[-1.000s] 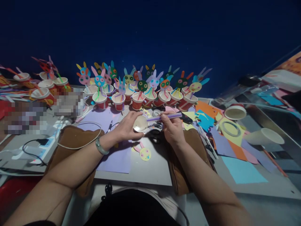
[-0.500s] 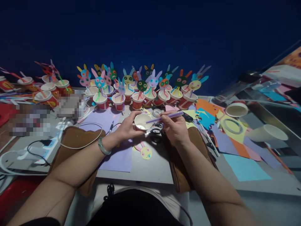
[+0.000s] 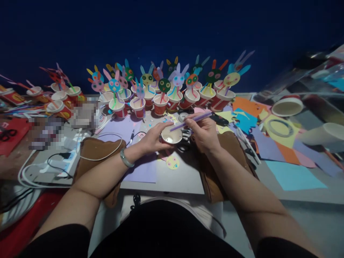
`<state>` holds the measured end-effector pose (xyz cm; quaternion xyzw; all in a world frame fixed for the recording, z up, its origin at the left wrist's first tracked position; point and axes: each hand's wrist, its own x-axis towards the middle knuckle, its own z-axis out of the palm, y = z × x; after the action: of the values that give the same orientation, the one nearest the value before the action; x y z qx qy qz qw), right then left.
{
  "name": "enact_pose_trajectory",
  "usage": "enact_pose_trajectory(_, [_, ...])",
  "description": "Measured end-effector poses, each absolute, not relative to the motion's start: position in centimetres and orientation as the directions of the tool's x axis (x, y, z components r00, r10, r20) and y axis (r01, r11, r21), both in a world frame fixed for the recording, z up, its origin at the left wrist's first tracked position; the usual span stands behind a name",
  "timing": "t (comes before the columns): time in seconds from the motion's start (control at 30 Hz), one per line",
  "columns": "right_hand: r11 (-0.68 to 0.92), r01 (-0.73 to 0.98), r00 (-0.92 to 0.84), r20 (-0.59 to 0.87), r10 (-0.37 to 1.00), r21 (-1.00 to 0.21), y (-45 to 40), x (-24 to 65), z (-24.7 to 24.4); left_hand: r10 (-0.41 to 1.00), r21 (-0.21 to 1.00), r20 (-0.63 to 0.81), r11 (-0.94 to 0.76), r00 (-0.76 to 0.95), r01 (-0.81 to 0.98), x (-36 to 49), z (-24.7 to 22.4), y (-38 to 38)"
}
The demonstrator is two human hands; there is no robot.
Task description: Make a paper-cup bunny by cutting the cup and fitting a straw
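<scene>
My left hand [image 3: 154, 138] is wrapped round the side of a paper cup [image 3: 172, 136], whose open mouth faces up toward me. Purple straws [image 3: 202, 116] are pinched in my right hand [image 3: 202, 132]; their lower tip is over the cup's mouth. Just below the cup on the table lies a yellow paper rabbit face [image 3: 172, 162], its ears partly covered by the cup and my hand. Black-handled scissors [image 3: 184, 146] rest beside the cup, partly hidden.
Several red cups with paper rabbits [image 3: 160, 104] stand in rows behind my hands. Brown pads [image 3: 98, 154] lie under my forearms. A pen [image 3: 131, 137] and purple paper [image 3: 142, 172] are at left; coloured paper, a tape ring [image 3: 281, 128] and a cup [image 3: 287, 106] at right.
The view has shifted, so the table contents sit higher and mostly further right. Both hands keep their holds; the cup is tilted slightly differently under the straws.
</scene>
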<state>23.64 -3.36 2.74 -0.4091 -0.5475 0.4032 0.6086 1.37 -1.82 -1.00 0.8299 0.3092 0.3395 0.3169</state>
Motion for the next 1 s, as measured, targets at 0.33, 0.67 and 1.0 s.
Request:
enact_pose_trajectory(0.33, [0.366, 0.017, 0.075, 0.366, 0.927, -0.930, -2.4, 23.6, 1.5, 0.719, 0.680, 0.387, -0.645, 0.577, 0.349, 1.3, -1.5, -1.3])
enact_pose_trajectory(0.67, [0.403, -0.019, 0.033, 0.402, 0.915, -0.915, -2.8, 22.9, 1.6, 0.783, 0.755, 0.410, -0.579, 0.468, 0.307, 1.4, -0.4, -1.7])
enact_pose_trajectory(1.0, [0.413, 0.043, -0.073, 0.409, 0.909, -0.910, -3.2, 23.6, 2.6, 0.778, 0.762, 0.449, -0.591, 0.439, 0.266, 1.5, 0.2, -2.0])
